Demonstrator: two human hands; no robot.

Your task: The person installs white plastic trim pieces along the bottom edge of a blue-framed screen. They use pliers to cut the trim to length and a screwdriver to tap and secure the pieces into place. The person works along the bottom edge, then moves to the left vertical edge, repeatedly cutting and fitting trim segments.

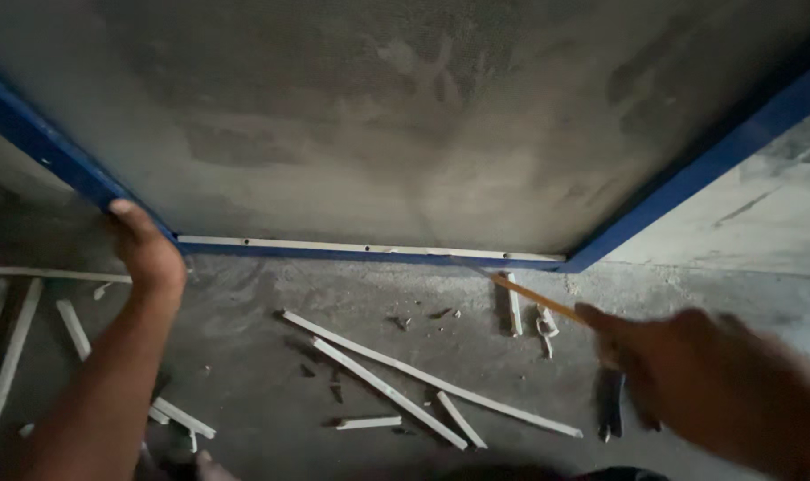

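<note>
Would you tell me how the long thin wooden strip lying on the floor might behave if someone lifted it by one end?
The long wooden strip looks slender, so it would probably feel light and sag or flex. Being so thin, it may snap easily. It lies flat, so it is unlikely to roll.

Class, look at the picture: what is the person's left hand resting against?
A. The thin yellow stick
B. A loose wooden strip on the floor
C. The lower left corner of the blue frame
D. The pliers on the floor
C: the left hand presses against the blue frame at its lower left corner, while the right hand holds the thin yellow stick.
</note>
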